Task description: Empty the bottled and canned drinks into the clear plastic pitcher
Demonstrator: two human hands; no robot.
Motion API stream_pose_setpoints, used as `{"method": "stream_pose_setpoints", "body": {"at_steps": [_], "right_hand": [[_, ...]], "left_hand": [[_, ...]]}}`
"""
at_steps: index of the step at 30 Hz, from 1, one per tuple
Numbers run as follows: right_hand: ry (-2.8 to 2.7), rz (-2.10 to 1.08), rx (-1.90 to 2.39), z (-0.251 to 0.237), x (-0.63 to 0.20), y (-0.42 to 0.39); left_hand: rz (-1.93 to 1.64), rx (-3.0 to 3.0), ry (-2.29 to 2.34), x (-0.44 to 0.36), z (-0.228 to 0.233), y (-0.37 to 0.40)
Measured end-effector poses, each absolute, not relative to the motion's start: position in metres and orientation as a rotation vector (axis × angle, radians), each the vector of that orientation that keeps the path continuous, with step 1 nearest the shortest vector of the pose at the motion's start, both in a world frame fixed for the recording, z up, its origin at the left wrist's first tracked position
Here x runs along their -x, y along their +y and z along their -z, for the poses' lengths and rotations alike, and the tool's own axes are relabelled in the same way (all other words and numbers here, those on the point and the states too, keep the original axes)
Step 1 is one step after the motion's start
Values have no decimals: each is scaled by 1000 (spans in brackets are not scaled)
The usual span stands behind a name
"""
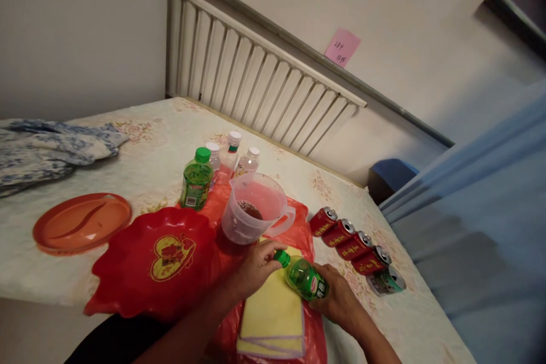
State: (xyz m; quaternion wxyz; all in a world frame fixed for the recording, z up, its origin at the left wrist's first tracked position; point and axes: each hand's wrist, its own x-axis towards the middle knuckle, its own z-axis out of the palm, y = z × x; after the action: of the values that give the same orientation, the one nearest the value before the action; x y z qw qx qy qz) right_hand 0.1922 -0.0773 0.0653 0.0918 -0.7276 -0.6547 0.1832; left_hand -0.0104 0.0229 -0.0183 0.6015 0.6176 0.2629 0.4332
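My right hand (339,298) grips the body of a small green bottle (305,277), held tilted on its side above a folded yellow cloth (273,318). My left hand (256,266) has its fingers on the bottle's green cap (281,257). Just beyond my hands stands a clear plastic measuring jug (251,209) with a little dark liquid at its bottom. A second green bottle (196,178) stands upright farther back, left of the jug.
A red heart-printed dish (157,256) and an orange oval tray (81,222) lie to the left. Three white-capped bottles (234,159) stand behind the jug. Several red cans (347,239) lie in a row at right, near the table edge. A blue patterned cloth (46,151) lies far left.
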Motion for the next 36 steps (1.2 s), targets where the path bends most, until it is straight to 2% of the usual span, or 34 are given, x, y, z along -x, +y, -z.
{"method": "stream_pose_setpoints", "body": {"at_steps": [24, 31, 36], "right_hand": [[-1980, -480, 2163, -75, -187, -80], [-1973, -473, 2160, -65, -191, -82], [-1924, -527, 2167, -58, -194, -82]], "left_hand": [[-994, -1556, 624, 11, 17, 21], [-1108, -1646, 565, 13, 10, 20], [-1060, -1538, 554, 12, 14, 21]]}}
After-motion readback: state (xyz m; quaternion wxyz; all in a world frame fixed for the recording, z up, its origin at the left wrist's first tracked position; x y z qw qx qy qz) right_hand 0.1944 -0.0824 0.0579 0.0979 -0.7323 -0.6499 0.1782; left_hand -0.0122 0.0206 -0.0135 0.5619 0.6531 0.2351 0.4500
